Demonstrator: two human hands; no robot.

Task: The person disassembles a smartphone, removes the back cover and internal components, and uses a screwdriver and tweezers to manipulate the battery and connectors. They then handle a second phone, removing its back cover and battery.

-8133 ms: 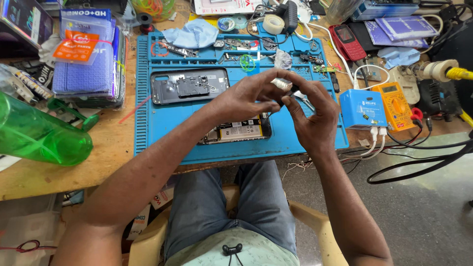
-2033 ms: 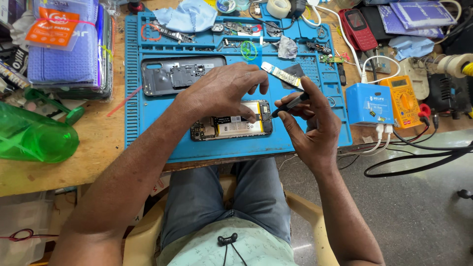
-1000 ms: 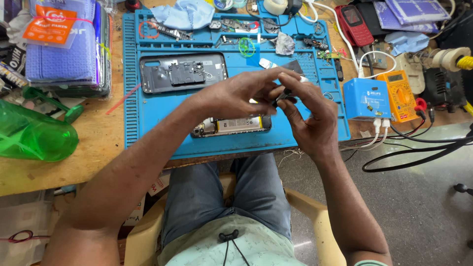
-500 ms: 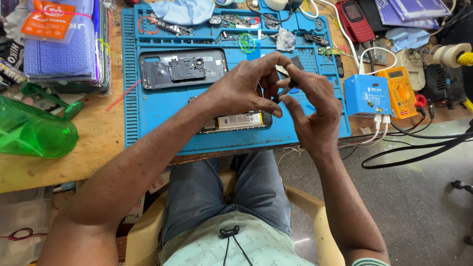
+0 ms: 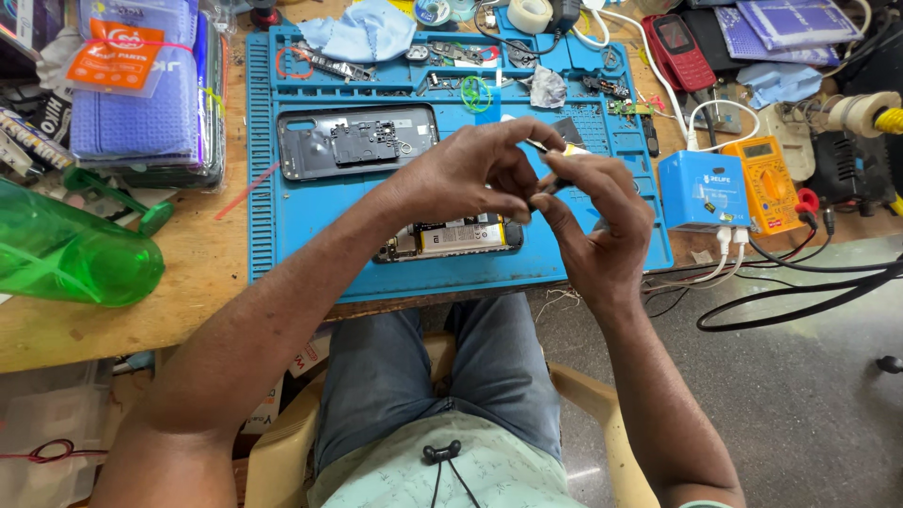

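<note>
Fingers [image 5: 527,193] of both hands pinched on small pale strip [image 5: 564,150], raised above blue repair mat [image 5: 310,235] for close handling. Left hand [image 5: 461,179], right hand [image 5: 597,221] meet over opened phone [image 5: 451,237], back cover [image 5: 353,141] parked aside on worktop [image 5: 188,292].

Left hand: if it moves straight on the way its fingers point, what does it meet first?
The left hand points rightward at the small pale part pinched between both hands, and just behind it the right hand fingers; depth is unclear.

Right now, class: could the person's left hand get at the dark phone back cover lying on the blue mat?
Probably yes. The phone back cover lies uncovered on the blue mat, just beyond the left hand, with nothing between, though both hands are busy pinching a small part.
</note>
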